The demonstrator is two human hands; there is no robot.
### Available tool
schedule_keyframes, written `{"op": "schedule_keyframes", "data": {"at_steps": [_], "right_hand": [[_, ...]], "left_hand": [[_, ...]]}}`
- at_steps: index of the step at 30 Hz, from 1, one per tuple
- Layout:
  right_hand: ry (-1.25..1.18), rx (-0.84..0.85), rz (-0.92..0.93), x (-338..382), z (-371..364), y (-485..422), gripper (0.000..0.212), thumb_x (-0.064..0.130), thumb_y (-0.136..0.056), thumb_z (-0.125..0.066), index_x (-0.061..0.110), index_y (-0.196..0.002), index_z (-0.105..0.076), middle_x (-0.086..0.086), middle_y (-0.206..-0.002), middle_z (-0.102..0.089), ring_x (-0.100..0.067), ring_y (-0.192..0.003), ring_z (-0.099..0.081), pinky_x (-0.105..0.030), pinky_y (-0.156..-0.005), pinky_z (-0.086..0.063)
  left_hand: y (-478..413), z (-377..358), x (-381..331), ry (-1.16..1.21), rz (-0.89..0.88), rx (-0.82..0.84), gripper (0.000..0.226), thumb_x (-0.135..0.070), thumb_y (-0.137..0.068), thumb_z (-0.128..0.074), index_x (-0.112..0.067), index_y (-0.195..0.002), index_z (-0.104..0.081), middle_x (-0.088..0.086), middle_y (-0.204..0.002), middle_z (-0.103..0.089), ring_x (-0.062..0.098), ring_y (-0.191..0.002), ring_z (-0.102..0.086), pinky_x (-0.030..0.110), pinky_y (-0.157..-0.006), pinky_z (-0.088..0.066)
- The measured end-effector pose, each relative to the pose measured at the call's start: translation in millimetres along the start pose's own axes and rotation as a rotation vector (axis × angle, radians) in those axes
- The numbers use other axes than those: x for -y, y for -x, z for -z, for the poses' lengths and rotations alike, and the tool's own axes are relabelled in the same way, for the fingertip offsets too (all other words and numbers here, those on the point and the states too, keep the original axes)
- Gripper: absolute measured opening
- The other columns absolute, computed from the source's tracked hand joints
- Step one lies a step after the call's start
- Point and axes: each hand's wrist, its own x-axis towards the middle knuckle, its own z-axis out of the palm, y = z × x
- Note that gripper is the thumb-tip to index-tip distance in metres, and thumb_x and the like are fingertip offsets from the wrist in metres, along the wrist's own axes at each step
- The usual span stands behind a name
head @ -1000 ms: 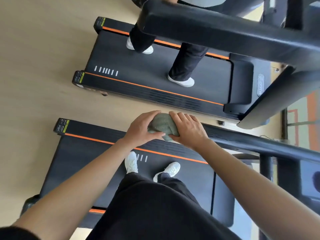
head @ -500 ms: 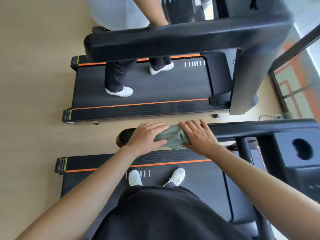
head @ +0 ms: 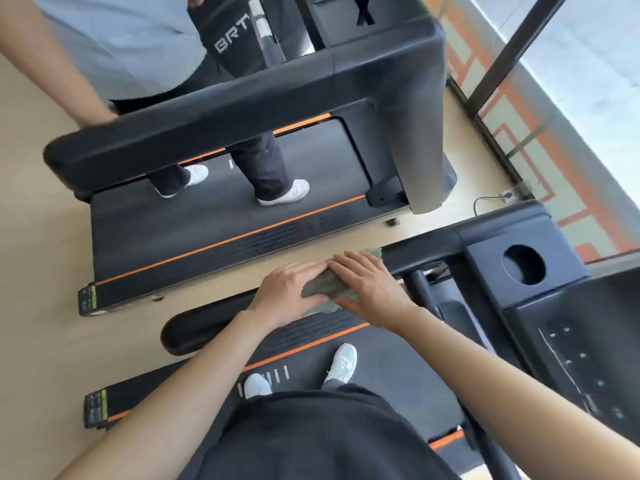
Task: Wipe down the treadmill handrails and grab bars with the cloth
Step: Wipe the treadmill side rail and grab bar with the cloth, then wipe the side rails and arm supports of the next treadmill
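- The cloth [head: 327,287] sits bunched on top of the near handrail [head: 204,323], roughly midway along it, between the two hands.
- The left hand [head: 285,292] curves over cloth and rail with its thumb on the near side, gripping them. The right hand [head: 369,289] lies flatter, fingers nearly straight, pressing the cloth's other end down.
- Bunched like this, the cloth likely cleans only the top of the rail, so the underside and far face could be missed.
- The right hand only presses, so a quick stroke could slide the cloth out from under it and drop it onto the belt [head: 398,375].
- Towards the console [head: 561,244] the rail meets a post [head: 420,292], where a hurried push could jam the fingers.
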Motion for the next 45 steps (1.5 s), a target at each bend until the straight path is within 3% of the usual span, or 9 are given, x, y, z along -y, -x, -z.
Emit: {"op": "schedule_keyframes", "data": {"at_steps": [3,9,18,25,31,35,40,45], "right_hand": [[0.035,0.001,0.011,-13.1,-3.6,-3.0,0.076,0.05,-0.078,-0.078,0.016,-0.142,-0.053,-0.006,-0.141,-0.057,-0.031,-0.132,-0.051,-0.046,-0.113,-0.036],[0.057,0.066,-0.046,-63.9,18.3,10.4,0.086,0.049,-0.07,-0.084,0.023,-0.145,-0.05,-0.003,-0.144,-0.054,-0.027,-0.134,-0.048,-0.044,-0.117,-0.031],[0.038,0.03,-0.175,-138.1,49.0,44.0,0.074,0.058,-0.08,-0.072,0.027,-0.144,-0.05,0.002,-0.146,-0.051,-0.024,-0.138,-0.042,-0.044,-0.12,-0.027],[-0.013,-0.063,-0.297,-172.8,66.6,67.8,0.07,0.044,-0.081,-0.076,0.027,-0.144,-0.051,0.003,-0.151,-0.047,-0.023,-0.144,-0.037,-0.043,-0.121,-0.027],[-0.108,-0.123,-0.455,-204.5,80.9,84.9,0.067,0.05,-0.083,-0.072,0.033,-0.144,-0.052,0.01,-0.154,-0.044,-0.016,-0.148,-0.03,-0.039,-0.121,-0.025],[-0.145,-0.198,-0.523,-220.7,86.1,92.1,0.06,0.044,-0.086,-0.071,0.029,-0.142,-0.055,0.01,-0.153,-0.045,-0.016,-0.147,-0.031,-0.041,-0.121,-0.026],[-0.172,-0.153,-0.624,-239.8,97.3,96.7,0.061,0.039,-0.089,-0.066,0.031,-0.147,-0.049,0.012,-0.159,-0.036,-0.012,-0.151,-0.021,-0.036,-0.125,-0.013],[-0.229,-0.147,-0.695,-244.5,103.7,96.0,0.063,0.031,-0.088,-0.064,0.03,-0.149,-0.046,0.008,-0.162,-0.031,-0.014,-0.153,-0.015,-0.038,-0.126,-0.007]], "left_hand": [[-6.9,0.7,-4.6,0.021,0.019,0.015,0.069,-0.05,-0.083,-0.073,-0.029,-0.146,-0.055,-0.009,-0.144,-0.06,0.018,-0.129,-0.058,0.032,-0.101,-0.045],[-43.5,-6.7,-35.7,0.005,0.0,0.094,0.069,-0.053,-0.089,-0.071,-0.041,-0.152,-0.044,-0.02,-0.15,-0.05,0.01,-0.133,-0.052,0.026,-0.1,-0.042],[-113.0,-26.4,-93.6,0.005,-0.084,0.202,0.073,-0.051,-0.088,-0.07,-0.043,-0.154,-0.038,-0.018,-0.153,-0.048,0.01,-0.133,-0.05,0.033,-0.103,-0.047],[-158.2,-44.6,-127.6,-0.007,-0.145,0.258,0.075,-0.053,-0.088,-0.068,-0.047,-0.154,-0.034,-0.022,-0.154,-0.045,0.008,-0.135,-0.049,0.032,-0.101,-0.047],[-198.2,-56.6,-159.8,-0.027,-0.196,0.318,0.076,-0.048,-0.088,-0.07,-0.041,-0.155,-0.036,-0.016,-0.155,-0.046,0.013,-0.137,-0.048,0.036,-0.106,-0.045],[-221.3,-64.1,-180.5,-0.056,-0.225,0.362,0.076,-0.047,-0.092,-0.067,-0.038,-0.158,-0.031,-0.013,-0.159,-0.041,0.016,-0.141,-0.045,0.035,-0.109,-0.042],[-248.5,-74.9,-199.5,-0.013,-0.186,0.468,0.079,-0.052,-0.09,-0.06,-0.039,-0.16,-0.024,-0.006,-0.16,-0.042,0.025,-0.14,-0.047,0.043,-0.11,-0.043],[-257.0,-82.7,-208.7,0.033,-0.173,0.465,0.076,-0.04,-0.094,-0.061,-0.036,-0.161,-0.024,-0.005,-0.162,-0.039,0.025,-0.142,-0.044,0.043,-0.112,-0.041]]}}
